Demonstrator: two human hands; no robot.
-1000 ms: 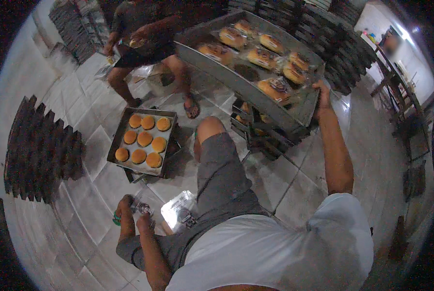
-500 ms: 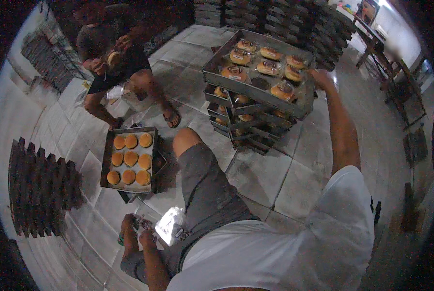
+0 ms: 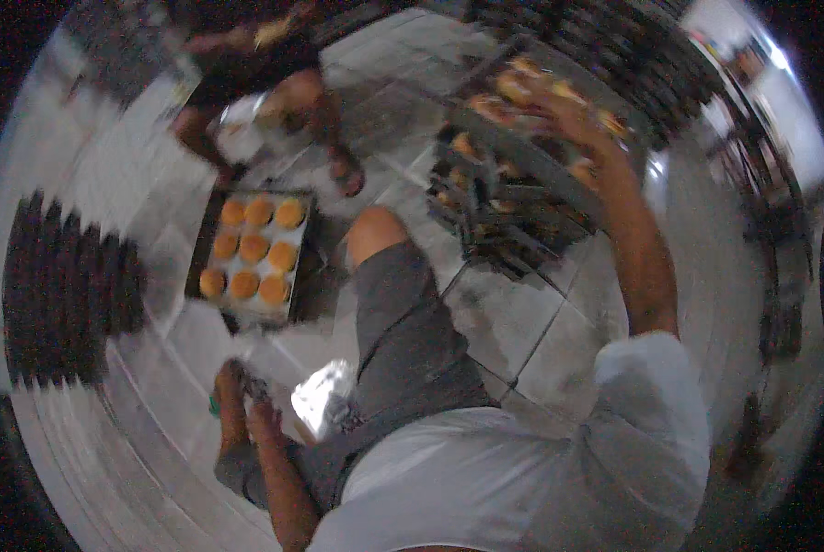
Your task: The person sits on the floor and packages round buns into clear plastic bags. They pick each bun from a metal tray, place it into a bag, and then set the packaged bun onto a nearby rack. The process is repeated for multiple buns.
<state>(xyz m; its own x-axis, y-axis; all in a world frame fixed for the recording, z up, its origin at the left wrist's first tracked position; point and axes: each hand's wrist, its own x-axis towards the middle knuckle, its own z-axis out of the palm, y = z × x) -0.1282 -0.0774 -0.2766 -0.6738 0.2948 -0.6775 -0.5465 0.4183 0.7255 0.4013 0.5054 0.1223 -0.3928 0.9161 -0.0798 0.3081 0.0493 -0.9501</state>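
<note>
My right hand (image 3: 564, 115) reaches over the top tray (image 3: 522, 152) of a stack at the upper right. Buns in clear wrappers (image 3: 519, 87) lie in that tray beside the hand. Motion smears its fingers, so whether they grip a bun is unclear. Down at the lower left, beside my left leg, my left hand (image 3: 263, 419) is closed on a crinkled clear plastic bag (image 3: 255, 386). Farther forward, a square metal tray (image 3: 194, 253) on the floor holds several unwrapped golden buns (image 3: 254, 247) in rows.
Beneath the top tray, more trays with wrapped buns (image 3: 495, 216) are stacked crosswise. A shiny silvery sheet (image 3: 322, 397) lies by my left thigh. Dark trays (image 3: 71, 294) stand piled at left. A co-worker (image 3: 306, 101) sits across from me. Tiled floor (image 3: 522, 322) lies between.
My right hand has moved from the tray's right edge inward over the wrapped buns. The whole view has shifted and blurred. My left hand stays low by my leg.
</note>
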